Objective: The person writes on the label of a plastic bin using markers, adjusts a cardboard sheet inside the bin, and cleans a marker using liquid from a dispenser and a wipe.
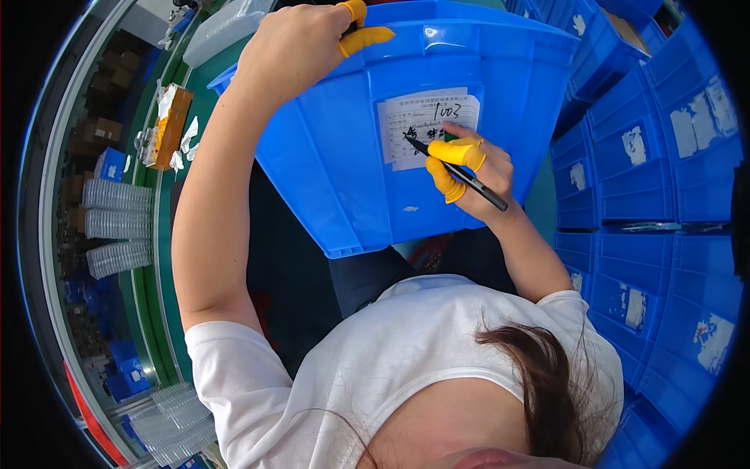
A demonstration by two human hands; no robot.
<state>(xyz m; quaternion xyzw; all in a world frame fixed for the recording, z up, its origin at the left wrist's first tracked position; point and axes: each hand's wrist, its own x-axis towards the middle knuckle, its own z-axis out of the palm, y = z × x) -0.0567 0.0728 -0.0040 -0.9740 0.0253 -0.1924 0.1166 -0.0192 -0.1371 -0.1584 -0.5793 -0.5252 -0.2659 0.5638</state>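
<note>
A large blue plastic bin [328, 164] is tilted in front of me, its labelled side turned up toward me. On that side sits a white paper label [394, 117] with printed lines and black handwriting. My right hand [484, 172] grips a black marker pen [476, 186], its tip touching the label's left part. Yellow finger cots cover the thumb and a finger of that hand. At the bin's upper left rim, my left hand [301, 47] is closed over the edge, also in yellow finger cots. A small dark thing shows between its fingertips, too small to name.
Stacked blue bins [633, 156] with torn paper labels line the right side. On the left, a green-topped bench [164, 234] carries an orange-and-white box [172, 125] and white scraps [189, 134]. Stacks of clear plastic trays [117, 209] stand farther left.
</note>
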